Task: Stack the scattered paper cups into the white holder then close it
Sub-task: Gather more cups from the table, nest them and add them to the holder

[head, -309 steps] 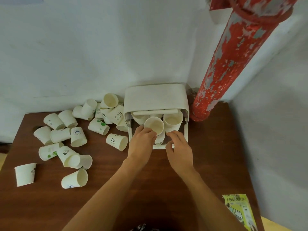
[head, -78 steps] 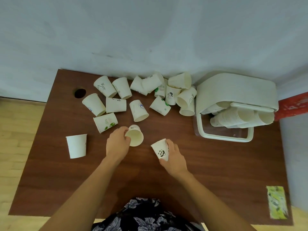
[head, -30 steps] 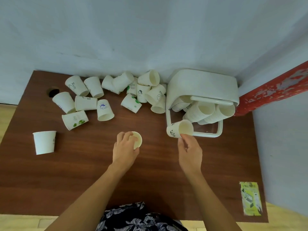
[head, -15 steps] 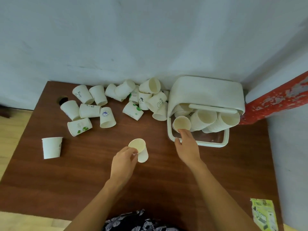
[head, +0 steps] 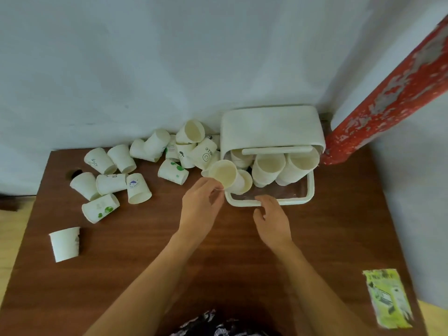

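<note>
Brown table (head: 121, 275) set against a pale wall (head: 145, 57).

Near left: one cup (head: 65, 243) standing apart from the rest, mouth down.

Far left to centre: loose cups (head: 135, 187) lying on their sides in a heap, running along the wall up to the holder's left side. Some carry green or blue prints; one reads "HELLO" with a smiley (head: 205, 154). A dark hole (head: 76, 172) in the tabletop shows just left of the heap.

Centre: left hand (head: 202, 207), fingers curled, thumb and fingertips pinching the rim of a held cup (head: 224, 174). That cup is tilted, mouth toward the camera, at the holder's left front corner and against a cup (head: 243, 181) already lying inside.

Right of centre: right hand (head: 272, 218), fingers loosely bent and spread, gripping nothing; its fingertips are at the holder's near rim, contact not certain.

Holder (head: 271, 127) at the far right of the table, white, lid raised at the back, clear tray in front. Stacked cups (head: 269, 169) lie inside on their sides, mouths toward the camera, under a white crossbar (head: 276, 150).

Far right: red pipe (head: 388, 100), paint peeling, rising slantwise from the table corner just beside the holder. Near right: a green-yellow packet (head: 386, 297) flat at the table edge.
</note>
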`<act>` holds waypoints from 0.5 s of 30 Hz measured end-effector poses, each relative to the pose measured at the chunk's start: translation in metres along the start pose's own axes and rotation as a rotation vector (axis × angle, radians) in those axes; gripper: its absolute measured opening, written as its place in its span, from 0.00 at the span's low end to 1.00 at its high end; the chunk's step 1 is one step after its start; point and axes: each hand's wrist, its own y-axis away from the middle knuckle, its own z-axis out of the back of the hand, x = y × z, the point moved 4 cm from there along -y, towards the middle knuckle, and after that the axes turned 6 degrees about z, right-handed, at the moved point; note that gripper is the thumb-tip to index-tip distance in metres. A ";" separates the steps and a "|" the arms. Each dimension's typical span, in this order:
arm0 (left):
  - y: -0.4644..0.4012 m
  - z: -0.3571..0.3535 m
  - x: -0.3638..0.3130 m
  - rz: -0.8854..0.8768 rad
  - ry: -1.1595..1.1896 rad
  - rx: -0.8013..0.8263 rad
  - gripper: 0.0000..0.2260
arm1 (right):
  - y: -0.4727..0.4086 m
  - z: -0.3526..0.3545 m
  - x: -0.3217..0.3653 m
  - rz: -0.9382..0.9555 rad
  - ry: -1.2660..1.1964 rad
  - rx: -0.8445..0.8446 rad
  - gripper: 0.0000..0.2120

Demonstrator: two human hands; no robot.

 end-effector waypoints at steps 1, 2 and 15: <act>-0.004 -0.008 -0.001 -0.009 -0.014 0.011 0.04 | 0.005 0.001 -0.004 -0.021 0.006 0.007 0.17; -0.008 -0.016 0.000 -0.015 -0.022 0.023 0.04 | 0.010 0.001 -0.008 -0.042 0.008 0.013 0.17; -0.014 -0.063 0.015 -0.019 -0.127 0.214 0.18 | 0.019 0.009 -0.014 -0.113 0.014 0.107 0.15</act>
